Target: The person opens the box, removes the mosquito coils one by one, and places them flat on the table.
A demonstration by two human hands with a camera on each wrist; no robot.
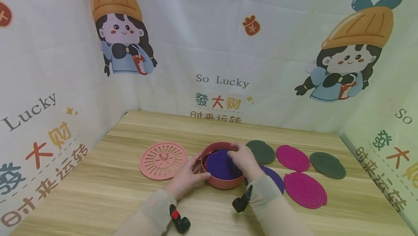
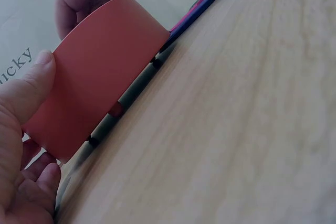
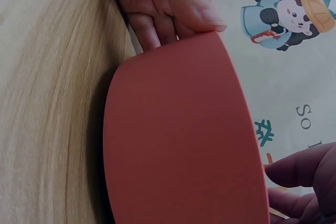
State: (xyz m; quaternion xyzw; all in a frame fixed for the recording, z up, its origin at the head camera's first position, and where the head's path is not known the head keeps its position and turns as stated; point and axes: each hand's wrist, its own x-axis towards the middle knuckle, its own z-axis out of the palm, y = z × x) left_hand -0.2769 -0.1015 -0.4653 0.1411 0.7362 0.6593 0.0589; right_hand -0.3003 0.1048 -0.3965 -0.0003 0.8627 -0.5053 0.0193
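A round red box [image 1: 222,183] stands on the table, and a purple mosquito coil [image 1: 223,165] lies in its mouth. My left hand [image 1: 187,176] grips the box's left side, its thumb against the near wall in the left wrist view. Over the box's right rim, my right hand [image 1: 243,160] has curled fingers at the coil's right edge and seems to pinch it; the fingertips are partly hidden. In the right wrist view the box's wall [image 3: 178,129] covers what is inside. Left of the box lies a pink slotted lid [image 1: 156,169] with a small knob.
To the right lie a second purple coil [image 1: 275,179], partly under my right forearm, two magenta coils [image 1: 292,158] and two dark green coils [image 1: 327,165]. A printed cloth [image 1: 222,47] hangs behind and beside the wooden table [image 1: 107,185].
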